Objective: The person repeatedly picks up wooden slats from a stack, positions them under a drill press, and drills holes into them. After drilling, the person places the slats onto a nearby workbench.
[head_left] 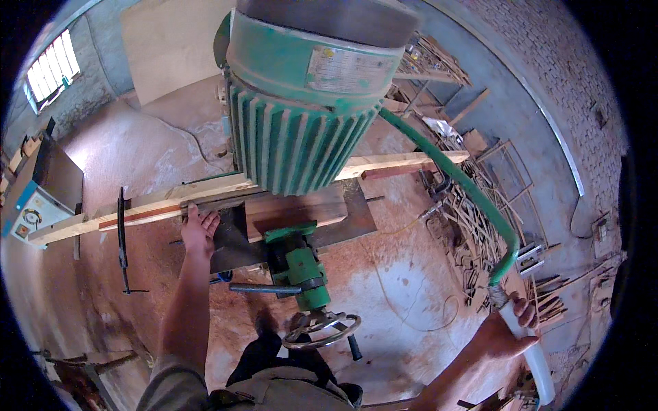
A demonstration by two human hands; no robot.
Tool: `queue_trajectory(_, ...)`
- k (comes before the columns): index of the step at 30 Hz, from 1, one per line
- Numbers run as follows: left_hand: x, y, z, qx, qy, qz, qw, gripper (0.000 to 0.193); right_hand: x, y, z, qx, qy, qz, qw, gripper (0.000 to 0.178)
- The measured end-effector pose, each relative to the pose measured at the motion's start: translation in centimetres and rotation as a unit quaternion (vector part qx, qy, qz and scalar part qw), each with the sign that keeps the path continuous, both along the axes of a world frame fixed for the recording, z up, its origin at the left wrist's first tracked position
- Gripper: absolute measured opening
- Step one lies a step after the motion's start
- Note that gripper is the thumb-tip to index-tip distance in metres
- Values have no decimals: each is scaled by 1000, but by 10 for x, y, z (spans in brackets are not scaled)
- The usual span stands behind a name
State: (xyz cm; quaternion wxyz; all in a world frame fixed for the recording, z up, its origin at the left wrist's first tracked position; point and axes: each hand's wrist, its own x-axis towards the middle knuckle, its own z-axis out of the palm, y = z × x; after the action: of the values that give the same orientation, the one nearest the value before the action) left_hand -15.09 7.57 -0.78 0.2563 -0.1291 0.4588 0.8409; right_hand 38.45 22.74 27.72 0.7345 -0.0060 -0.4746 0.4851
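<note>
A large green finned motor (295,130) of a floor-standing machine fills the upper middle. From it a curved green lever (473,188) reaches down to the right. My right hand (507,332) is wrapped around the lever's white handle (526,353). On the left, my left hand (201,231) lies with fingers stretched against a dark strip at the near side of a long pale timber (147,204). Under the motor a reddish-brown wood block (301,211) sits on the machine table, against the green clamp (301,264). The tool below the motor is hidden.
A metal handwheel (322,332) and a bar handle (264,288) project towards me. A dark bar clamp (122,240) crosses the timber's left part. Scrap wood (480,240) is heaped at right; a cabinet (51,178) stands at far left. A cable (380,274) runs over the dusty floor.
</note>
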Motion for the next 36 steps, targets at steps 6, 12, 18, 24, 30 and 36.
queue_trajectory(6, 5, 0, 4, 8, 26, 5, 1000, 45, 23, -15, -65, -32, -36, 32, 998, 43)
queue_trajectory(12, -1, -3, -3, 20, 15, 6, 1000, 45, 26, -39, -117, -128, -89, 6, 988, 37)
queue_trajectory(18, 6, -9, 23, 13, -12, 9, 1000, 44, 29, -14, -17, -47, -60, 28, 997, 39)
queue_trajectory(24, -1, -23, 19, -60, 41, 63, 995, 39, -85, 62, 178, -41, -40, -130, 990, 40)
queue_trajectory(30, 3, -20, 18, -51, 88, 139, 985, 33, -204, 38, 94, 113, -505, -89, 851, 27)
queue_trajectory(36, 7, -4, 12, -87, 120, 134, 980, 33, -326, -107, -116, 251, -792, 280, 481, 50)
